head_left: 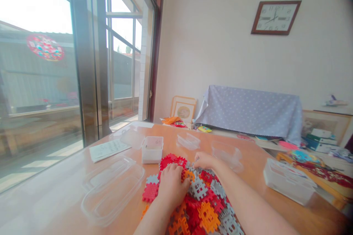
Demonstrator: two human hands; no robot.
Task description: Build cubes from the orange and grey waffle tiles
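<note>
A heap of red, orange and grey interlocking waffle blocks lies on the wooden table right in front of me. My left hand rests palm down on the heap's left side, its fingers curled onto red pieces. At the heap's far edge my right hand has its fingers bent around blocks; what it grips is too small to name. A loose red block and a grey one lie just left of my left hand.
A clear plastic lid lies at the left. A small white tub, clear trays and a white lidded box ring the heap. Paper lies near the window. A cloth-covered piece of furniture stands by the wall.
</note>
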